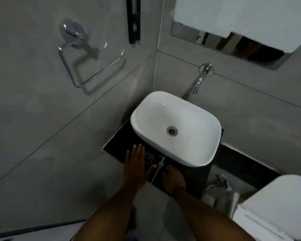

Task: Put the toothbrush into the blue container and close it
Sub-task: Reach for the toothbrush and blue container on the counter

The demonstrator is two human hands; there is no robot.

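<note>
A white toothbrush lies on the dark counter in front of the sink, head pointing away from me. Just left of its head sits the blue container, dim and partly covered by my left hand. My left hand is flat with fingers stretched out over the counter, its thumb close to the toothbrush handle. My right hand rests on the counter just right of the toothbrush, fingers bent toward it, with a small gap and nothing held. Whether the container's lid is open is hard to make out.
A white basin stands on the counter right behind the hands, under a chrome wall tap. A chrome towel ring hangs on the left wall. A white toilet stands at the lower right, and grey tiled walls close in on both sides.
</note>
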